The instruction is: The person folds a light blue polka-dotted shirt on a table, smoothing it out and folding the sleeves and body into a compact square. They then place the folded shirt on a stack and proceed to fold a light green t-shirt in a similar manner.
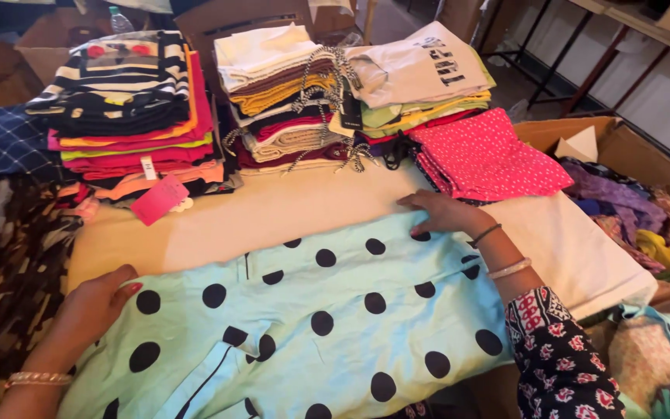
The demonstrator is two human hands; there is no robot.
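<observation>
From the head camera, a light blue cloth with big black dots [327, 310] lies spread on the counter [288, 213], and both hands rest flat on it with no grip closed on anything. The left hand [98, 299] presses the cloth's left edge, and the right hand [443, 211] lies open on its far edge. Just past the right hand sits a folded pink cloth [490, 155], and farther back stand piles of folded clothes [288, 101].

Soft, even indoor light falls on the polka-dot cloth [327, 310], leaving only faint shadows beneath the folded stacks [288, 101] behind it. Left of the cloth the picture darkens. Edges look slightly soft and stretched; no glare.
</observation>
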